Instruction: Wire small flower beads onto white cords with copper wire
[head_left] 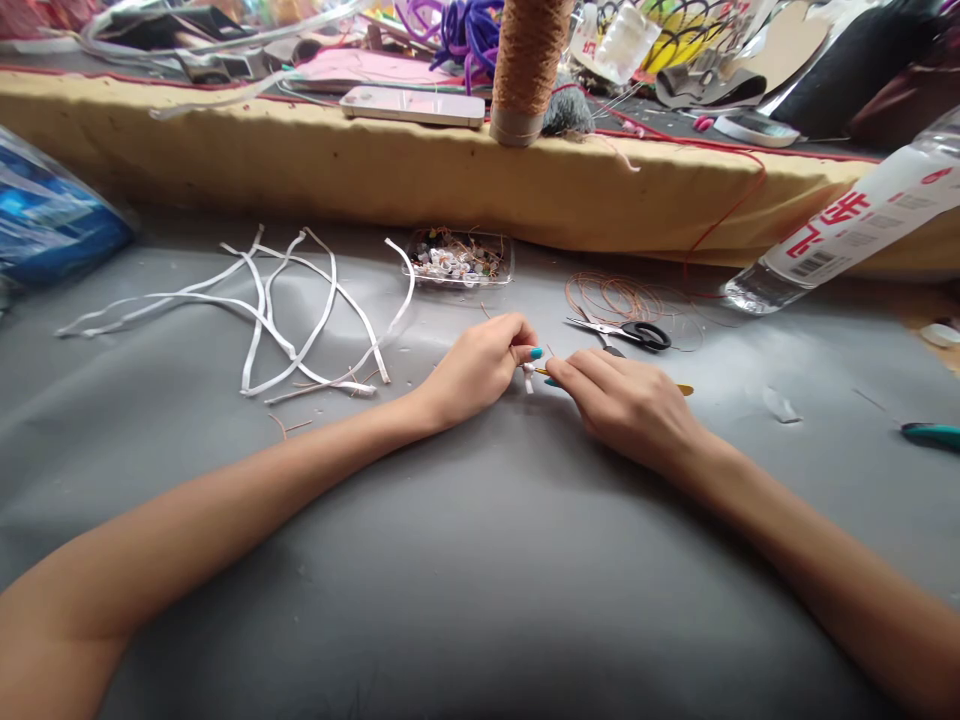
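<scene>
Near the middle of the grey table, my left hand [491, 365] pinches a small white piece [529, 378] between thumb and fingers. My right hand [626, 400] is closed around a thin tool with a yellow handle [684, 390]; its thin tip reaches the white piece. Just behind my right hand lie open scissors [637, 334] with black handles and a coil of copper-coloured cord [611, 297]. Several white strips [326, 310] lie crossed to the left of my left hand. A clear tray [512, 262] of small white and dark pieces stands behind my hands.
A grey tabletop [435, 560] spreads under my arms. At the right are a tilted water bottle [847, 225] and a teal-handled tool [930, 434]. A blue plastic package [52, 220] sits at the left. On the back ledge are a phone [412, 106] and a brown thread spool [529, 65].
</scene>
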